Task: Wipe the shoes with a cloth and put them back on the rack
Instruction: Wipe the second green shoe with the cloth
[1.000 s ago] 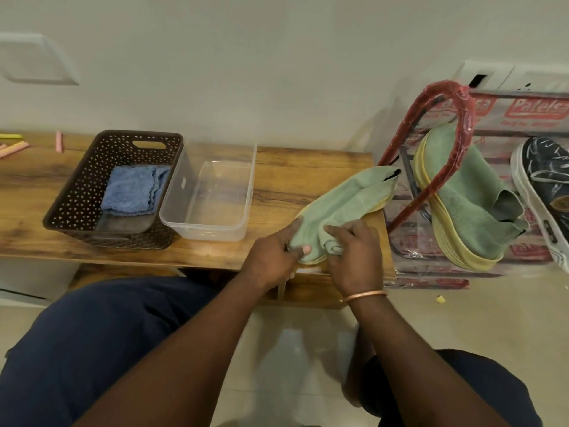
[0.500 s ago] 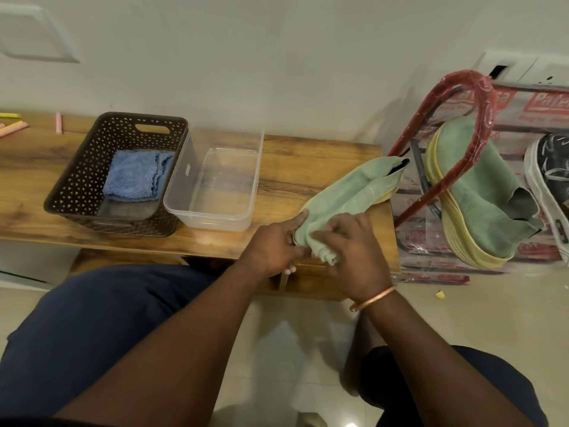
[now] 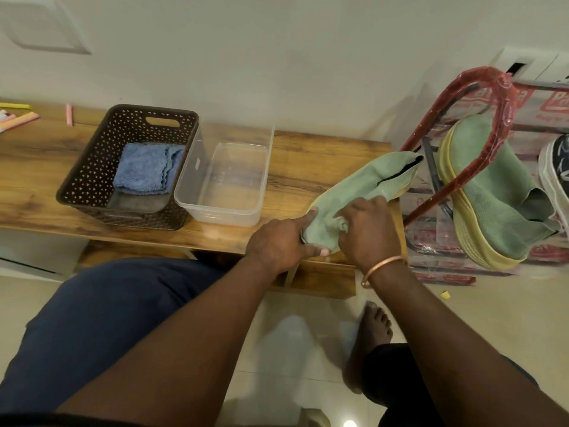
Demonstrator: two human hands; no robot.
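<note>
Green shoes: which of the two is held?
The green shoe at the wooden bench, gripped by the left hand and right hand; the other green shoe leans in the red rack, untouched.

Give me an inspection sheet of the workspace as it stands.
Surface: wooden bench against the wall.
Job's things: green shoe lies on the bench's right end; its mate and a dark shoe sit on the rack; blue cloth lies in the brown basket.
Clutter: clear tub beside the basket; chalk sticks far left.
Hands: left hand and right hand both grip the green shoe's near end.
Cables: nothing seen.
Surroundings: white wall, tiled floor.
</note>
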